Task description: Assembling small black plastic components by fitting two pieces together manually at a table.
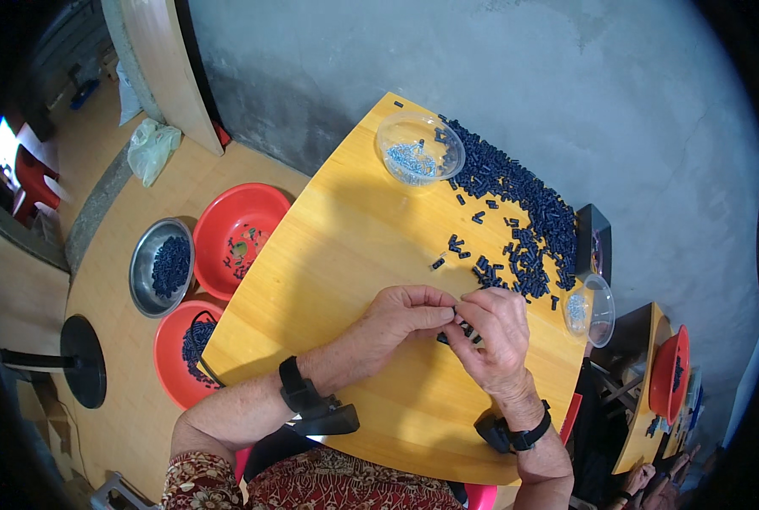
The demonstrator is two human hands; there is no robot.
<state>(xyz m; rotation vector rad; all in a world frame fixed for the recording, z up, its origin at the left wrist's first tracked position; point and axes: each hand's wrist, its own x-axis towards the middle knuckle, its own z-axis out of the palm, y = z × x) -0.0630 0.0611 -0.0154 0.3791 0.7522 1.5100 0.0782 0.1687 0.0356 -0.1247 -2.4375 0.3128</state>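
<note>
Over the yellow wooden table [337,255], my left hand [400,321] and my right hand [494,336] meet with fingertips pinched together. Between them is a small black cylindrical piece [457,314], mostly hidden by the fingers. More black pieces show beneath the right palm; I cannot tell whether they are held there or lie on the table. A large heap of similar black pieces [515,191] spreads along the table's far right side, with loose ones scattered close to my right hand.
A clear tub [395,127] with small shiny metal parts stands at the far edge, another clear tub [602,314] at the right. A black box [598,223] adjoins the heap. Left on the floor are red basins [214,212] and a metal bowl [138,270]. Another person's hands [643,478] show lower right.
</note>
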